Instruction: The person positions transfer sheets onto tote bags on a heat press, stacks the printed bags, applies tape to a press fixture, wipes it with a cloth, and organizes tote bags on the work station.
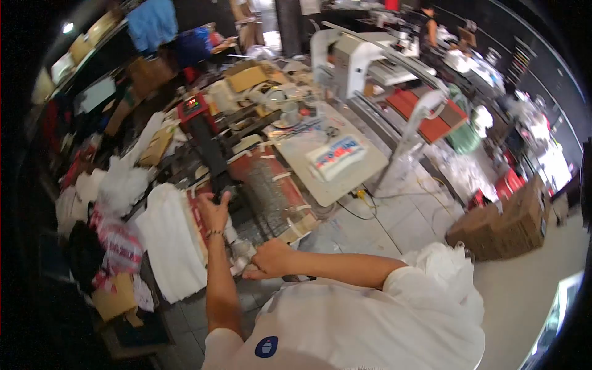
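Observation:
My left hand, with a dark bracelet at the wrist, is at the black arm of a press machine. Its fingers look apart, and whether they touch the arm is unclear. Closer to my body, my right hand is closed beside a whitish wrapped part at the machine's front; what it grips is hidden. The machine carries a red control box with a lit display. White cloth is draped left of my left hand. Right of the arm lies a worn red-edged platen.
A folded white printed cloth lies on a pale table. Behind it stands a larger white machine with an orange-red board. Cardboard boxes sit at right, a cable on the tiles, bags at left. A person is at the back.

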A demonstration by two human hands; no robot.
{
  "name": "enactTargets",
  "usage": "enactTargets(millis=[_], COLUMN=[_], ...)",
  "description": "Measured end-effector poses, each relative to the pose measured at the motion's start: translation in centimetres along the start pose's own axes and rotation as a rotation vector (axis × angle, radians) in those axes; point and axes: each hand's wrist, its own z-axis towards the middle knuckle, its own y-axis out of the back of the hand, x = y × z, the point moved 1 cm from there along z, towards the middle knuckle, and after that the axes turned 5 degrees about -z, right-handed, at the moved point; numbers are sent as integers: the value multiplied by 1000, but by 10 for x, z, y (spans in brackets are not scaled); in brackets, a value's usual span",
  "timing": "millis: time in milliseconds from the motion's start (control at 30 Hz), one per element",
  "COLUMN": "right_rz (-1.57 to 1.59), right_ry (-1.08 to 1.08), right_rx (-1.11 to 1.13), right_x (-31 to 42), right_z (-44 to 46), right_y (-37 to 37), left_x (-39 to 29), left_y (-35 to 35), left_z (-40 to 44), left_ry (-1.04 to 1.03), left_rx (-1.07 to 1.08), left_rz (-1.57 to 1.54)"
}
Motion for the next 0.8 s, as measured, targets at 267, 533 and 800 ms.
enactTargets(millis=[267, 533, 800], right_rz=[-15, -224, 271], right_ry=[-96, 286, 325], right_rx=[103, -738, -1378], right_x=[32, 44, -7], right_z=[3, 33, 8], right_y=[127, 236, 239], left_x=[2, -161, -181], left_y=[18, 218, 270], left_z=[65, 15, 98], left_ry=[230, -379, -451], left_rx=[565, 511, 392], left_rz=[-162, -1296, -1464])
